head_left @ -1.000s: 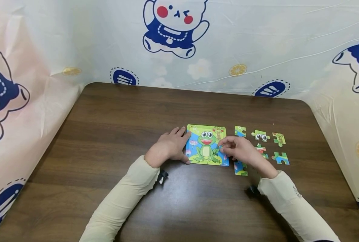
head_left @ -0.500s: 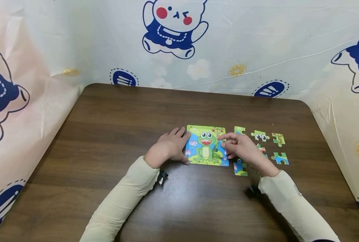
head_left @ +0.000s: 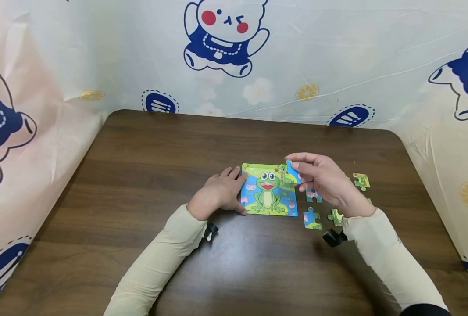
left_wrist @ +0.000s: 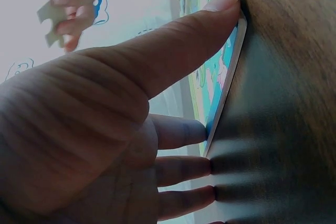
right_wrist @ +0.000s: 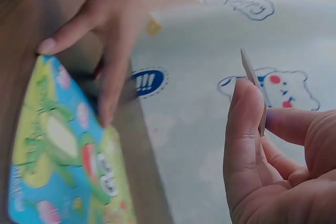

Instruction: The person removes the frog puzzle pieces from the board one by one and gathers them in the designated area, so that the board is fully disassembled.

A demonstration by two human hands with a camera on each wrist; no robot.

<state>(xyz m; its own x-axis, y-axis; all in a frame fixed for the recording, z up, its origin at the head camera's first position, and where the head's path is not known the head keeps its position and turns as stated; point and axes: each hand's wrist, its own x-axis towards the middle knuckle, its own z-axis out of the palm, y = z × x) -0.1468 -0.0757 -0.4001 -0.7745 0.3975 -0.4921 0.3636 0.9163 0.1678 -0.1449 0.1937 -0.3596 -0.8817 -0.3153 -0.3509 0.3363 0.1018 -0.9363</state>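
A square frog-picture puzzle board [head_left: 268, 202] lies on the table. My left hand [head_left: 219, 193] rests along its left edge, fingers spread and thumb at the near corner; the left wrist view has the thumb and fingertips against the board's side. Above the board's far right corner, my right hand [head_left: 324, 180] pinches a jigsaw piece [head_left: 293, 172] with blue and green on it, between thumb and fingers. In the right wrist view this piece [right_wrist: 253, 74] is seen nearly edge-on, raised off the board.
Loose jigsaw pieces lie right of the board: a blue one [head_left: 311, 219], a green one [head_left: 336, 217] and a tree-patterned one [head_left: 361, 181], among others partly hidden by the right hand. The brown table [head_left: 170, 149] is enclosed by a printed curtain [head_left: 139, 52].
My right hand, first at the board's right edge, has tilted the jigsaw piece up, then lifted it off and away toward the far right corner. The left hand has stayed in place.
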